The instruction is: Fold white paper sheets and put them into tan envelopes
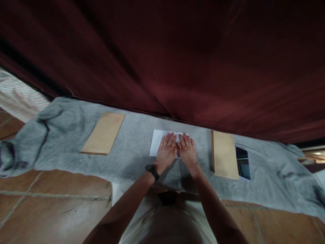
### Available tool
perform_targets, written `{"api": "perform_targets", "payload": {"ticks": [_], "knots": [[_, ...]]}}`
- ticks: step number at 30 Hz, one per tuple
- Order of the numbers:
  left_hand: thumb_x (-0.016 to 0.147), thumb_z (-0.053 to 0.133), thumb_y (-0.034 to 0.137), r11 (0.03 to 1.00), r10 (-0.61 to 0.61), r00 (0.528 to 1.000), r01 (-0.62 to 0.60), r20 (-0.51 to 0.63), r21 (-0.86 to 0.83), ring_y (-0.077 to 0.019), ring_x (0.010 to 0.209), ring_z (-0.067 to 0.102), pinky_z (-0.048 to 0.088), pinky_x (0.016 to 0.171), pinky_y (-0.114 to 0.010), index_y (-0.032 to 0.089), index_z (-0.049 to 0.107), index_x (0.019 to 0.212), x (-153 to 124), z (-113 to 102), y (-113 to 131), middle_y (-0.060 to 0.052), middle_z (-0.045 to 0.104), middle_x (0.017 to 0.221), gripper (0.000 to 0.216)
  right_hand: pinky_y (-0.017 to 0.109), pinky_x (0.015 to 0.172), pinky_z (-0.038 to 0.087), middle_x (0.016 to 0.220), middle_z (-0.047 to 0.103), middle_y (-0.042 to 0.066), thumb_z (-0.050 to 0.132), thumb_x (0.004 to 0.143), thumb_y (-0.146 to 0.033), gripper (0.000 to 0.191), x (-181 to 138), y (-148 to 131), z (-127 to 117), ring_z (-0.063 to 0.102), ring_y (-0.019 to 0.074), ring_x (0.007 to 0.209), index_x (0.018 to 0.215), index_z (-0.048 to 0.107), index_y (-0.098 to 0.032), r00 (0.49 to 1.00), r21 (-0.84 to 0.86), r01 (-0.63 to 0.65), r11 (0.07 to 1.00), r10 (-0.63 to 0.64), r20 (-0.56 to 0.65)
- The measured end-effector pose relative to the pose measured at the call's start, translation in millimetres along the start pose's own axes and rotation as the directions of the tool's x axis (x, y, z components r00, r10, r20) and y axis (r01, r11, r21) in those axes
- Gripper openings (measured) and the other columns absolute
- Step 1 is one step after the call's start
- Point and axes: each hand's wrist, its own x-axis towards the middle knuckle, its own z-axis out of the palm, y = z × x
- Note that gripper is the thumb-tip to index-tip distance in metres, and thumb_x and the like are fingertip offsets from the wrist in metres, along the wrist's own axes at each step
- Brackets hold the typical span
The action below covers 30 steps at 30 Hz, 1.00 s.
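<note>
A white sheet of paper (155,144) lies on the grey cloth in front of me, and both hands rest on it. My left hand (166,150) is flat on its middle, fingers stretched out and pointing away from me. Beside it, my right hand (187,150) lies flat over the right end, which it largely hides. The two thumbs come close together, and neither hand grips anything. A dark watch (152,171) is on the left wrist.
A brown envelope (104,133) lies on the grey cloth (137,135) at left. To the right sits a stack of brown envelopes (224,154), with a phone (243,162) partly beside or under it. A dark red curtain (193,67) hangs behind; floor tiles (63,211) show below.
</note>
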Motion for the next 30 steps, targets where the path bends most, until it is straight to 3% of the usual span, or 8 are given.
{"api": "perform_targets", "payload": {"ticks": [4, 12, 15, 17, 19, 22, 26, 30], "knots": [[0.106, 0.031, 0.033, 1.0, -0.003, 1.0, 0.003, 0.025, -0.001, -0.0268, 0.154, 0.031, 0.023, 0.128, -0.049, 0.008, 0.046, 0.151, 5.4, 9.7, 7.6, -0.013, 0.044, 0.16, 0.054, 0.052, 0.123, 0.025, 0.164, 0.036, 0.016, 0.035, 0.108, -0.028, 0.051, 0.4, 0.6, -0.6, 0.031, 0.0278, 0.153, 0.157, 0.039, -0.016, 1.0, 0.004, 0.011, 1.0, -0.011, 0.012], [0.106, 0.031, 0.04, 0.993, -0.098, 0.995, 0.098, -0.006, 0.072, -0.0279, 0.154, 0.031, 0.024, 0.127, -0.05, 0.009, 0.038, 0.156, -18.1, -15.2, -54.6, -0.015, 0.038, 0.163, 0.06, 0.053, 0.122, 0.026, 0.161, 0.04, 0.016, 0.037, 0.107, -0.034, 0.052, 1.3, -0.1, 1.2, 0.034, 0.0298, 0.15, 0.156, 0.041, -0.016, 1.0, 0.042, -0.013, 0.999, 0.014, -0.024], [0.105, 0.033, 0.041, 0.985, -0.136, 0.99, 0.139, -0.033, 0.102, -0.0312, 0.154, 0.03, 0.024, 0.126, -0.052, 0.006, 0.039, 0.155, -31.3, -24.4, -64.7, -0.018, 0.037, 0.163, 0.061, 0.054, 0.122, 0.026, 0.161, 0.04, 0.016, 0.037, 0.107, -0.034, 0.052, 0.7, -0.3, 1.7, 0.034, 0.03, 0.15, 0.155, 0.042, -0.016, 1.0, 0.048, -0.011, 0.999, 0.012, -0.026], [0.105, 0.036, 0.041, 0.986, -0.115, 0.992, 0.12, -0.053, 0.111, -0.0324, 0.155, 0.026, 0.024, 0.126, -0.054, 0.005, 0.039, 0.155, -40.1, -27.8, -61.3, -0.019, 0.035, 0.163, 0.061, 0.054, 0.121, 0.026, 0.162, 0.04, 0.016, 0.037, 0.107, -0.035, 0.052, 0.1, -0.2, 2.3, 0.034, 0.0304, 0.15, 0.155, 0.043, -0.016, 0.999, 0.049, -0.021, 0.999, 0.023, -0.036], [0.105, 0.038, 0.042, 0.995, 0.015, 1.0, -0.014, -0.012, 0.096, -0.0297, 0.156, 0.024, 0.024, 0.127, -0.051, 0.008, 0.04, 0.155, -47.8, -28.5, -50.4, -0.017, 0.034, 0.165, 0.06, 0.054, 0.121, 0.027, 0.161, 0.039, 0.018, 0.038, 0.107, -0.036, 0.053, -0.6, 0.1, 3.0, 0.034, 0.031, 0.149, 0.154, 0.044, -0.013, 0.996, 0.05, -0.052, 0.997, 0.055, -0.064], [0.105, 0.039, 0.037, 0.975, 0.208, 0.973, -0.214, 0.096, 0.056, -0.0252, 0.153, 0.032, 0.026, 0.127, -0.047, 0.014, 0.046, 0.151, -54.0, -25.3, -27.7, -0.011, 0.04, 0.163, 0.052, 0.054, 0.12, 0.028, 0.157, 0.044, 0.022, 0.035, 0.107, -0.035, 0.053, -1.7, 1.2, 3.4, 0.037, 0.0313, 0.146, 0.152, 0.044, -0.008, 0.981, 0.066, -0.13, 0.989, 0.138, -0.133], [0.102, 0.042, 0.024, 0.972, 0.19, 0.967, -0.209, 0.17, 0.103, -0.029, 0.145, 0.045, 0.035, 0.121, -0.049, 0.012, 0.054, 0.144, -48.6, -22.6, -6.2, -0.015, 0.05, 0.155, 0.045, 0.05, 0.11, 0.039, 0.143, 0.058, 0.022, 0.035, 0.105, -0.031, 0.051, -2.3, 3.6, -0.5, 0.051, 0.0312, 0.132, 0.148, 0.048, -0.008, 0.962, 0.109, -0.193, 0.975, 0.209, -0.174], [0.096, 0.038, 0.007, 0.957, 0.203, 0.952, -0.242, 0.229, 0.157, -0.0313, 0.14, 0.051, 0.043, 0.113, -0.049, 0.009, 0.055, 0.143, -38.1, -25.9, 4.7, -0.019, 0.053, 0.152, 0.049, 0.047, 0.098, 0.046, 0.125, 0.066, 0.022, 0.042, 0.098, -0.029, 0.051, 4.7, 5.4, -8.5, 0.061, 0.0326, 0.114, 0.144, 0.052, -0.008, 0.948, 0.137, -0.275, 0.952, 0.292, -0.129]]}}
